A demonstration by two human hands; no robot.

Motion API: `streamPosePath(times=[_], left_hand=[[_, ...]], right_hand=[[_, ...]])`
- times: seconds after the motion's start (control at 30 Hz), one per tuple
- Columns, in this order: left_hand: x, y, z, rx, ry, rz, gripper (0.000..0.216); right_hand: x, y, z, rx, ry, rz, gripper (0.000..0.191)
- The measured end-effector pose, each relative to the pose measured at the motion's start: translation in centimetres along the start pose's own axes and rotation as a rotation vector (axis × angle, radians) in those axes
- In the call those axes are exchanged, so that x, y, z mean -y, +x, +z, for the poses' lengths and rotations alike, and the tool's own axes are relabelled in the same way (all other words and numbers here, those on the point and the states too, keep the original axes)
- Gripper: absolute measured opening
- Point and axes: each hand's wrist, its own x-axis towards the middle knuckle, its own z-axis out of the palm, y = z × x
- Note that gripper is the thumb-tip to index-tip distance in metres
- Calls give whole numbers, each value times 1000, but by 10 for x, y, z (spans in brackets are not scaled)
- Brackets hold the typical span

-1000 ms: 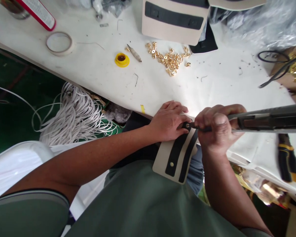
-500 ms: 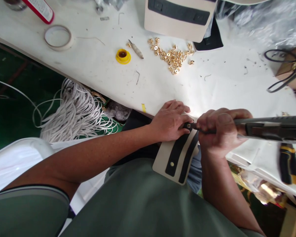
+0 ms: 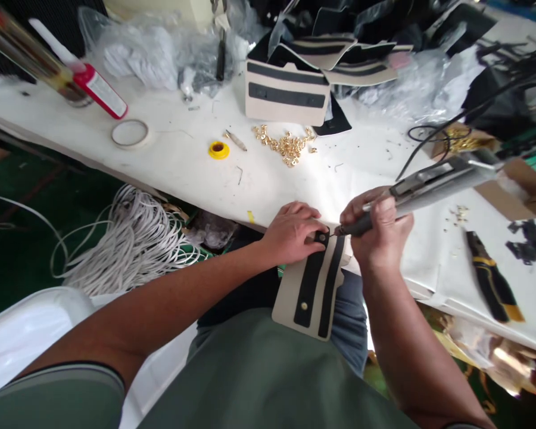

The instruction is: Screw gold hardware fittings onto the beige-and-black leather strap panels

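A beige panel with two black strips [image 3: 286, 298] lies at the table's front edge, partly over my lap. My left hand [image 3: 292, 235] grips its upper end, thumb and forefinger on either side of a small metal fastener [image 3: 322, 237] in the strip. Lower down, a gold fastener [image 3: 304, 306] sits in the same strip. My right hand [image 3: 379, 232] is wrapped round a grey electric screwdriver [image 3: 442, 185], slanting up to the right. Its thin bit [image 3: 334, 233] points at the upper fastener from just beside it; whether they touch I cannot tell.
Gold screw fasteners [image 3: 290, 146] lie heaped mid-table, near a yellow ring [image 3: 218, 150] and a small pen-like tool [image 3: 236, 140]. More beige panels [image 3: 286, 107] stand behind. Pliers [image 3: 494, 280] lie at right; a tape roll [image 3: 129, 133] and red bottle [image 3: 100, 92] at left.
The view has tilted up, showing more of the table's back. The screwdriver has drawn slightly off the upper fastener and now slants upward. My left hand keeps its place on the panel.
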Motion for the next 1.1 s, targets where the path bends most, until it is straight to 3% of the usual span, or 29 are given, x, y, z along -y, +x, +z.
streamPosePath(times=[0.1,0.23,0.37,0.5,0.57,0.63,0.7,0.77,0.87,0.93,0.97,1.0,1.1], left_hand=[[1,0,0,-9,27,13,38],[0,0,0,-38,69,-7,55],[-1,0,-1,-41,122,-17,72],[-3,-4,1,-42,135,17,73],[-6,-7,3,-59,115,39,75],[-12,-9,4,-73,92,66,78],[-21,-13,-1,-84,74,114,79],[-36,-21,-13,-154,50,147,77],[-64,-46,-37,-431,-90,21,59],[-84,-67,-51,-555,-361,-146,34],[-93,-76,-55,-489,-569,-225,26],[-101,-82,-58,-373,-782,-296,35],[-120,-84,-61,54,-1348,-512,82]], right_hand=[[-4,19,-29,-35,-362,65,43],[-26,40,-62,130,-972,189,41],[-44,43,-79,245,-1207,199,41],[-38,13,-82,154,-1046,43,45],[-30,-12,-78,208,-778,9,50],[-23,-36,-71,326,-554,93,49],[-14,-53,-65,382,-457,193,31],[2,-62,-65,357,-405,166,8],[40,-69,-73,276,-300,-119,5],[70,-74,-79,183,-306,-368,14],[83,-78,-81,142,-330,-467,20],[94,-83,-81,114,-354,-542,25],[102,-97,-78,140,-379,-651,31]])
